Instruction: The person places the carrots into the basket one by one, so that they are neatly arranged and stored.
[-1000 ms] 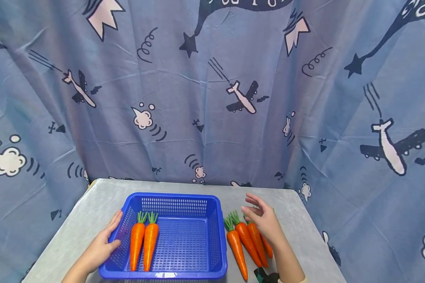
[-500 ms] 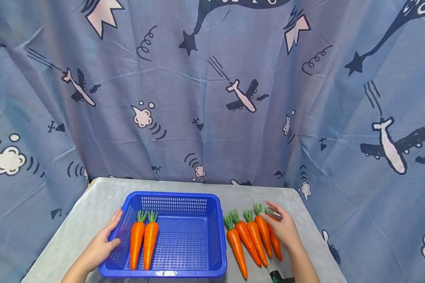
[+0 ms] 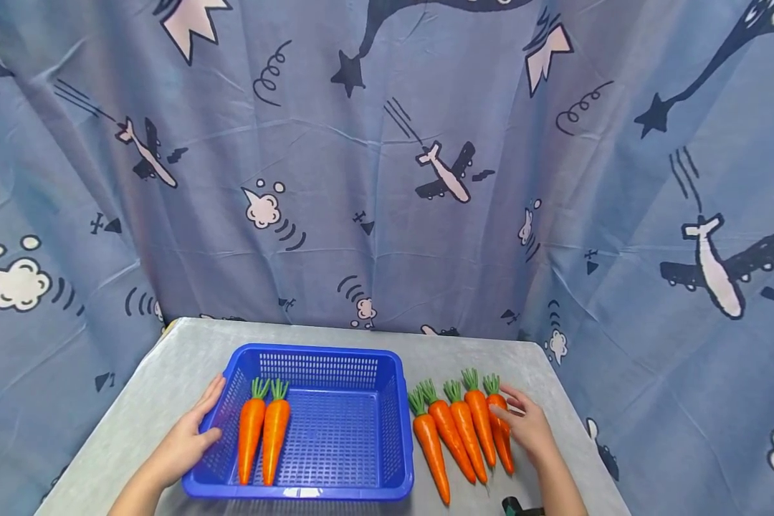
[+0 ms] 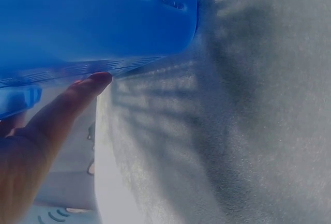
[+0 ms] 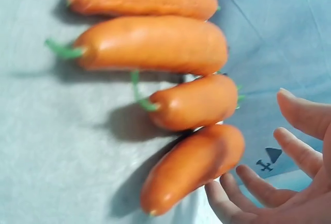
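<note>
**Q:** What has changed at your right hand (image 3: 529, 430) in the last second?

**A:** A second ago it hovered above the row of loose carrots (image 3: 462, 433), covering part of it. It now lies lower and further right, fingers straight and relaxed, holding nothing. Its fingertips (image 5: 222, 200) sit just beside the rightmost carrot (image 3: 499, 428); whether they touch it cannot be told. All five carrots in the row are now uncovered. Judgement: this hand is placed to take the rightmost carrot, but no grip is formed.

**Q:** And your left hand (image 3: 187, 444)?

**A:** No change. It rests open against the left wall of the blue basket (image 3: 309, 491), fingers straight along the rim and the thumb tip (image 4: 95, 79) against the mesh. It steadies the basket and does not grip it.

**Q:** Where are the carrots?

**A:** Two carrots (image 3: 262, 437) lie side by side at the left inside the basket, green tops toward the counter's far edge. The other five lie on the counter (image 3: 161, 373) between the basket's right wall and the counter's right edge.

**Q:** What room do you have to move?

**A:** The right half of the basket floor is free. The counter's right edge is near your right hand, with the curtain (image 3: 387, 179) beyond it. The basket's right wall stands between the row and the free floor, so a carrot must be lifted over it.
</note>
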Action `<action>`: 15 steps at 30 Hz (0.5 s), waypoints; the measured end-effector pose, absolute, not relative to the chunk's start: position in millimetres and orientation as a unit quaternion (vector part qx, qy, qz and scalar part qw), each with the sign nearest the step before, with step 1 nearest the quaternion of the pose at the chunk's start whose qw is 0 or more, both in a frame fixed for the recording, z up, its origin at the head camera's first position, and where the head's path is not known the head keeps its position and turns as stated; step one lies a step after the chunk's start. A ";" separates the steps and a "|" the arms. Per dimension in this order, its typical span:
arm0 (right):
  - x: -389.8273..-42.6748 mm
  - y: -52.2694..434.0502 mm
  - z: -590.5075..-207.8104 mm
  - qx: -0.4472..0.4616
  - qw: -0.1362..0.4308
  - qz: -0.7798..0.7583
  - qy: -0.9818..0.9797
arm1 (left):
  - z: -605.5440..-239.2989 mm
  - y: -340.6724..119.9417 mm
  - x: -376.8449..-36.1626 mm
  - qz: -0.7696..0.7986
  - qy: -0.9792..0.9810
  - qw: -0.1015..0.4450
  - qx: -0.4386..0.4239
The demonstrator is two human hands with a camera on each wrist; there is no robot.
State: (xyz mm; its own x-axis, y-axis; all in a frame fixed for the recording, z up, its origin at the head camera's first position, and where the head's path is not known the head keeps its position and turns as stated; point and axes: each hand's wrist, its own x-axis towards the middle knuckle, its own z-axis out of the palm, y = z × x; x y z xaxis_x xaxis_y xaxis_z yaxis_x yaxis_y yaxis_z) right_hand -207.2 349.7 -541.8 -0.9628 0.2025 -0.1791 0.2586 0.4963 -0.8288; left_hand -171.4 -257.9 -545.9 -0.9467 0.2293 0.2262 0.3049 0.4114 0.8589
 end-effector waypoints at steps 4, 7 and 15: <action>-210.5 353.1 -547.6 0.134 0.040 -0.472 0.871 | -545.1 -257.1 -171.0 -0.522 -0.836 0.041 -0.163; -213.5 356.0 -552.6 0.132 0.044 -0.458 0.878 | -545.6 -256.6 -170.9 -0.518 -0.839 0.044 -0.161; -218.8 361.7 -562.1 0.115 0.052 -0.436 0.891 | -544.4 -257.2 -170.9 -0.519 -0.839 0.038 -0.159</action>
